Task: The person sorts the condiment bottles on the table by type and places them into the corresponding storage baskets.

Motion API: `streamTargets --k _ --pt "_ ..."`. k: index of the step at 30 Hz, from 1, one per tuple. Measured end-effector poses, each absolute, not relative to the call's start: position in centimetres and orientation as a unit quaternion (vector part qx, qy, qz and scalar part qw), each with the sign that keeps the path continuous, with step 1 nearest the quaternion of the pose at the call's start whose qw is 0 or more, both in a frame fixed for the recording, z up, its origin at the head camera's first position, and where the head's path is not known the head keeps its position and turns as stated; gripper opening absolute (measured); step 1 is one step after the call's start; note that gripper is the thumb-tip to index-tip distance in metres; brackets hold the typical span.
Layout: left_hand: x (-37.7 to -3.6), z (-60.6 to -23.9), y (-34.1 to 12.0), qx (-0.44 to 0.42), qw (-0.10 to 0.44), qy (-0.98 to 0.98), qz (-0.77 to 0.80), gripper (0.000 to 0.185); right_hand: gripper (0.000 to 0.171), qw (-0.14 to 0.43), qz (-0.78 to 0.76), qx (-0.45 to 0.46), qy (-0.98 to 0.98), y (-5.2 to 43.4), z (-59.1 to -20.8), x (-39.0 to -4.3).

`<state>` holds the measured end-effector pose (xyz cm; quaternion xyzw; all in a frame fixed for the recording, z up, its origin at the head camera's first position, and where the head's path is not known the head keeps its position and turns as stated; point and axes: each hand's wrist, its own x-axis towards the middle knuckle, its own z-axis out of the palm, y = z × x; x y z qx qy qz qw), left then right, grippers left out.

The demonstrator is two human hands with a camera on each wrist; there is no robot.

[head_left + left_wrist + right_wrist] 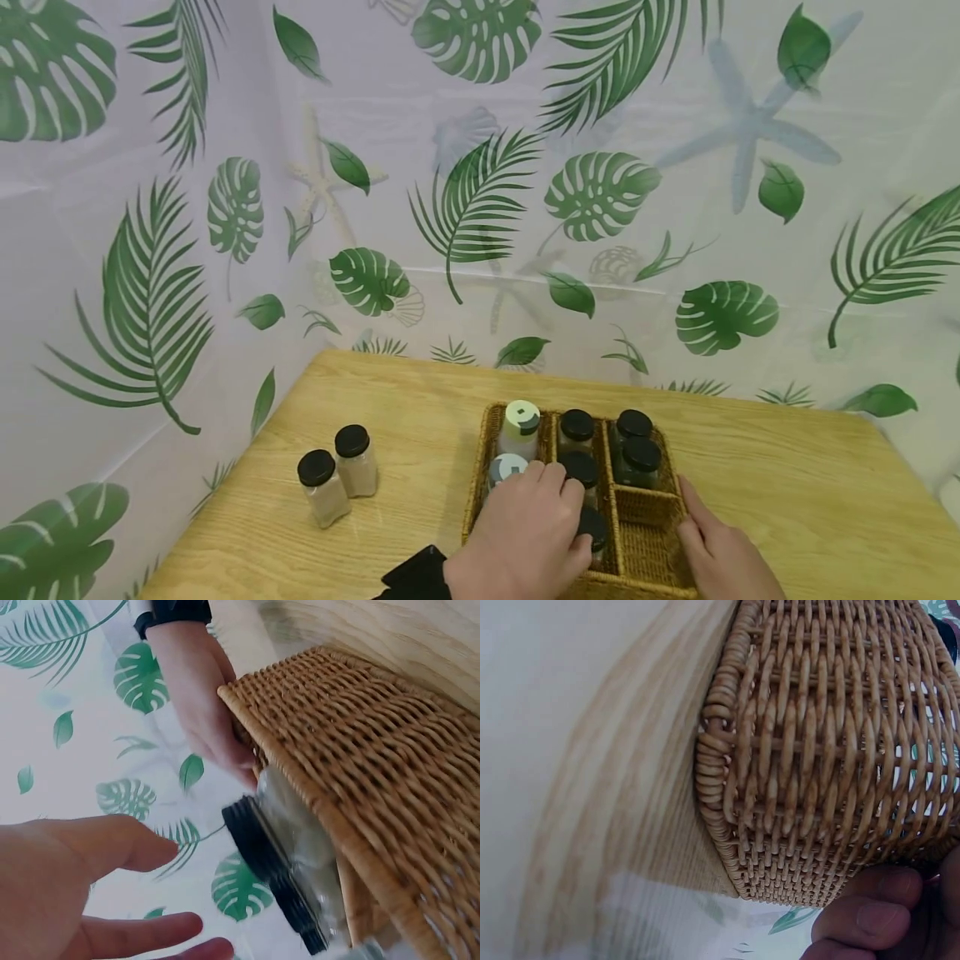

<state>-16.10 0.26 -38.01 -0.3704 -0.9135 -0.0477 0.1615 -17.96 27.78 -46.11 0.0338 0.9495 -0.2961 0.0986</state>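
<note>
A wicker basket (645, 505) with dividers stands on the table, holding several spice jars. Over its near left part is my left hand (528, 529), knuckles up. In the left wrist view that hand's thumb and fingers (142, 926) are extended and apart, with nothing between them, beside black-lidded jars (255, 836). Close ahead of it in the head view is a jar with a grey-white lid (508, 467). My right hand (727, 550) grips the basket's right rim, thumb on top; its curled fingers (877, 915) show against the woven wall in the right wrist view.
Two glass jars with black lids, one nearer (324, 492) and one farther (356, 462), stand on the wooden table (420, 400) left of the basket. A leaf-printed cloth (480, 250) hangs behind and along the left edge. The basket's front right compartment shows its bare woven bottom.
</note>
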Motion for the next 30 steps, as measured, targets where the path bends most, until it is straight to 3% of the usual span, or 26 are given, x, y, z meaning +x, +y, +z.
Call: streamTargets --k 3,10,23,30 --pt "-16.0 -37.9 -0.7 -0.364 0.198 -0.907 -0.073 0.023 0.063 0.098 -0.293 0.035 0.951 27.9 -46.2 -18.0" --pt "-15.8 -37.6 -3.2 -0.322 0.193 -0.917 -0.136 0.018 0.064 0.091 -0.291 0.032 0.952 28.1 -46.2 -18.0" --pt "-17.3 -38.8 -7.8 -0.244 0.258 -0.924 -0.143 0.019 0.063 0.090 -0.296 0.031 0.951 28.1 -46.3 -17.9" --pt "-18.5 -38.6 -11.7 -0.161 0.236 -0.954 -0.096 0.028 0.063 0.093 -0.300 0.031 0.949 28.0 -46.2 -17.9"
